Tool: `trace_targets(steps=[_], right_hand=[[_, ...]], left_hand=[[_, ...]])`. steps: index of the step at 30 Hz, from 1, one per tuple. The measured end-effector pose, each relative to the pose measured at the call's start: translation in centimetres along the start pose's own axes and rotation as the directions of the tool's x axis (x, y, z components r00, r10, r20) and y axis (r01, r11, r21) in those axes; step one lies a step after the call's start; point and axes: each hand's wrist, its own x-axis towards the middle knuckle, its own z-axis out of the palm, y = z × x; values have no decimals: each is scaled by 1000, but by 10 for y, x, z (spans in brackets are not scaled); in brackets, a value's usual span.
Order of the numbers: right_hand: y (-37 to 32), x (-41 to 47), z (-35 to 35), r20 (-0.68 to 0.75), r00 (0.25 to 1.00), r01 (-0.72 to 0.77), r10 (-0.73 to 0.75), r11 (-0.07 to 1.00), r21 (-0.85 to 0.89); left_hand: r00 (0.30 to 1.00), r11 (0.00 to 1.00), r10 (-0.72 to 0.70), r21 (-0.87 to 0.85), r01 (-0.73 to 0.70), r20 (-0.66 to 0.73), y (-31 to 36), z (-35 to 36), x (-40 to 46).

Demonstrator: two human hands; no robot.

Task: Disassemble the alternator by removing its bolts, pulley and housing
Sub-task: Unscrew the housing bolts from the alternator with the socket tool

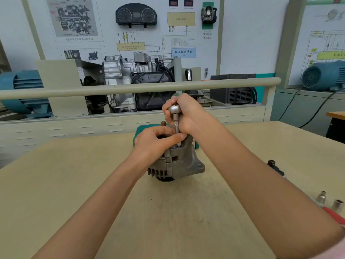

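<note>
The alternator (175,161) stands mid-table (74,184), its axis vertical, while the left hand (156,141) grips its top and the right hand (186,113) clutches an upright ratchet (175,118) pointing down into it.

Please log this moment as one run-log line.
right hand grips ratchet | left hand steadies extension | alternator on table

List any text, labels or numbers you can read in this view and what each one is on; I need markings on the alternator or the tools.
"仪表控制单元": blue label on the wall display board.
Caption under the board's diagram: too blurred to read.
Yellow boxes on the board: print too small to read.
Alternator, ratchet and loose sockets: no readable markings.
</note>
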Motion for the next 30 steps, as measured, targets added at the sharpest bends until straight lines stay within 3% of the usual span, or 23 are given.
trace_targets(steps=[2, 4, 6, 8, 10, 12, 15, 18, 21, 23, 25, 27, 30], right_hand=[[-3, 1, -4, 82, 993, -86, 83, 996, 26], [-2, 1, -5, 84, 993, -83, 77, 994, 70], [6, 1, -1, -45, 996, 86, -81, 990, 114], [15, 1, 5, -262, 907, 361, -331, 930, 73], [21, 4, 8, -335, 843, 453, -422, 891, 17], [17, 5, 9, -295, 902, 338, -315, 941, 29], [3, 3, 1, -57, 998, 27, -22, 997, 74], [-6, 2, -11, 167, 977, -143, 129, 987, 73], [-3, 2, -7, 122, 989, -89, 81, 994, 64], [8, 0, 2, -118, 980, 167, -160, 984, 57], [17, 1, 6, -311, 868, 406, -386, 914, -3], [18, 3, 6, -312, 873, 392, -375, 920, -8], [3, 0, 1, -156, 973, 167, -168, 986, -17]], left_hand=[[1000, 1000, -6, -13, 6, 29, 0, -2, -1], [1000, 1000, -9, -18, 9, 24, -1, -3, 0], [1000, 1000, -10, -9, 10, -3, -1, -1, 1], [1000, 1000, 7, 8, -7, -23, -1, 0, 2], [1000, 1000, 15, 13, -14, -19, -1, 1, 1], [1000, 1000, 5, 11, -5, -3, 0, -1, 0], [998, 1000, -14, 4, 14, 59, 0, -5, 1], [998, 1000, -19, -22, 21, 67, -1, -7, 0], [999, 999, -27, -31, 28, 37, 0, -5, 1], [999, 999, -26, -31, 27, 19, -1, -3, 1], [1000, 1000, -15, -15, 15, 7, -1, -3, 3], [1000, 1000, -21, -4, 21, 8, -1, -2, 3], [999, 999, -45, 15, 45, 29, 0, -4, 4]])
